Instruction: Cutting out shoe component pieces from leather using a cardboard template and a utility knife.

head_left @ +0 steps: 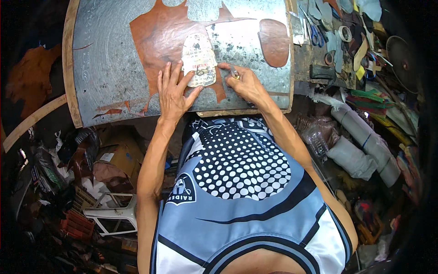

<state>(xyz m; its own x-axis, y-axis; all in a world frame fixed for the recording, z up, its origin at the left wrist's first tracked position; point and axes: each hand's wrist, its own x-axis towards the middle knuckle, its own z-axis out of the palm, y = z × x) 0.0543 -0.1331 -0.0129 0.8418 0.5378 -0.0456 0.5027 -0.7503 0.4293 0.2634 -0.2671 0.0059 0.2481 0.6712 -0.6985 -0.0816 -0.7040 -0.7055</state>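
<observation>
Along card's (199, 51) edges, left fingers (185, 81) spread, right fingers (226, 66) gripping tool (235, 76) (tabletop (242, 41) showing rightward)

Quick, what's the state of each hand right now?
Left hand: open and spread, thumb and index at the white template, grasping nothing.
Right hand: closed around a small tool, exact kind unclear.

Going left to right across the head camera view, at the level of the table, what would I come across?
Brown leather, wooden table edge, left hand, pale pattern, right hand, rounded leather piece, blue-handled scissors, tape roll.
</observation>
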